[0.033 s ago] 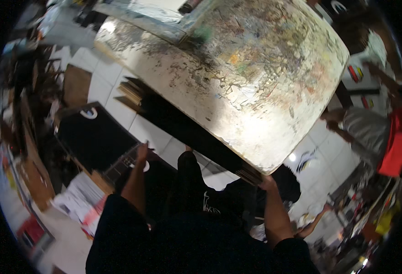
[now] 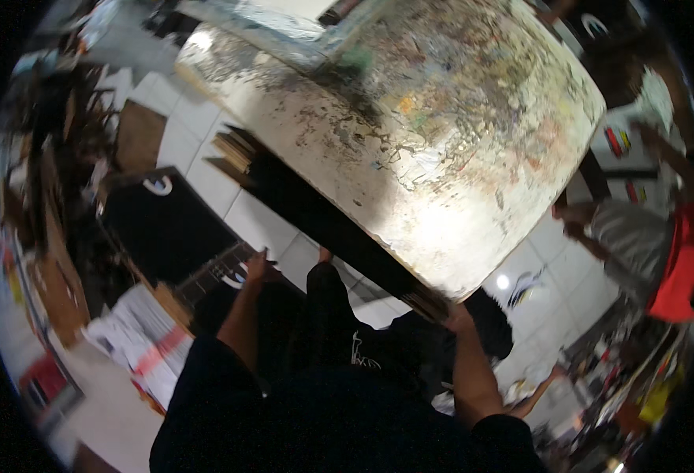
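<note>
A large white board (image 2: 441,197) with smeared paint fills the upper middle. Beneath its near edge runs a stack of dark boards (image 2: 307,213) with pale wood edges at the far-left end. My right hand (image 2: 455,315) is closed on the near-right end of this stack, just below the white board's corner. To the left, my left hand (image 2: 256,266) has its fingers curled by a small dark item I cannot make out. It is beside a black panel (image 2: 161,229) with white markings, lying lower than the white board.
A person (image 2: 670,252) in red and grey is at the right. Cluttered materials (image 2: 55,268) line the left, with white sheets (image 2: 138,347) at lower left. More clutter (image 2: 599,394) lies lower right. White tiled floor (image 2: 260,229) shows between them.
The view has shifted slightly, and the boards appear a little lower and farther right. My right hand keeps its hold on the stack; my left hand has moved slightly right in view.
</note>
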Action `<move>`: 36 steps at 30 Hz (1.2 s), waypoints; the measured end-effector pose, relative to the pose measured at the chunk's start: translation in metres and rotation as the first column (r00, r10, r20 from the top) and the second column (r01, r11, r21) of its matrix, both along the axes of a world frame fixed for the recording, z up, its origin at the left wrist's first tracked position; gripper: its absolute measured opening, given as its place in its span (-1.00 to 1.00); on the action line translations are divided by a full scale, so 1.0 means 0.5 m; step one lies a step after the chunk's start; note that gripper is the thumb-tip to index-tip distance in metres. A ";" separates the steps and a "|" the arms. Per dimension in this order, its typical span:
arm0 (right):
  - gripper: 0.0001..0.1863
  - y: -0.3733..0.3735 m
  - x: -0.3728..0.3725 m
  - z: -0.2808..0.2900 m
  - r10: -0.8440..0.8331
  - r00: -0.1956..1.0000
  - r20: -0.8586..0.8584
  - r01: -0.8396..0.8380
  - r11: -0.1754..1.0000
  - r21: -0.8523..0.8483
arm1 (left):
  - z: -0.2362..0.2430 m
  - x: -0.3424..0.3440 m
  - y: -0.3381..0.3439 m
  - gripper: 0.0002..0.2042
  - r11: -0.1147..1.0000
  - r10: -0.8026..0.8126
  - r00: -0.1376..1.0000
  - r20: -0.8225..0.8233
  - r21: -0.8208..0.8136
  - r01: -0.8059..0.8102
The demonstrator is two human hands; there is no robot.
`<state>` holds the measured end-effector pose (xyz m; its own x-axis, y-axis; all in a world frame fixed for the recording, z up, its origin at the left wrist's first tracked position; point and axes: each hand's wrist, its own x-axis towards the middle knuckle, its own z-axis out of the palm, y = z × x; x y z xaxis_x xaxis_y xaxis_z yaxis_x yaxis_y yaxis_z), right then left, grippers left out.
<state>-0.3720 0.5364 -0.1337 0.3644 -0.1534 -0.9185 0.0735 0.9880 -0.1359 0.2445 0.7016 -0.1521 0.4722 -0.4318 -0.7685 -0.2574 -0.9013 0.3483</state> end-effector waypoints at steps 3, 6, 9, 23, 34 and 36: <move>-0.31 -0.079 -0.097 0.011 0.314 0.933 -0.179 -0.297 0.948 0.113 | 0.046 -0.326 0.028 -0.43 0.684 0.704 0.628 -0.331 0.076 -0.726; -0.32 -0.220 -0.252 0.021 0.766 0.586 -0.266 -0.798 0.602 -0.025 | 0.090 -0.574 -0.021 -0.49 0.745 0.652 0.723 -0.227 0.015 -0.667; -0.34 -0.359 -0.428 0.081 0.857 0.383 -0.345 -0.891 0.441 0.105 | 0.134 -0.753 -0.045 -0.51 0.794 0.594 0.791 -0.146 -0.057 -0.606; -0.53 -0.849 -0.390 0.273 0.304 0.295 -0.906 -0.916 -0.180 -0.359 | 0.159 -0.861 -0.151 -0.78 0.165 0.930 0.284 -0.234 -0.424 -0.890; -0.53 -1.288 0.367 0.448 -0.128 0.805 -0.579 -0.457 -0.756 -0.468 | 0.432 -0.566 -0.734 -0.73 -0.063 0.909 0.306 -0.284 -0.818 -0.572; -0.49 -1.280 0.430 0.474 -0.071 0.837 -0.542 -0.379 -0.790 -0.482 | 0.447 -0.534 -0.842 -0.69 -0.223 0.839 0.229 -0.493 -0.697 -0.682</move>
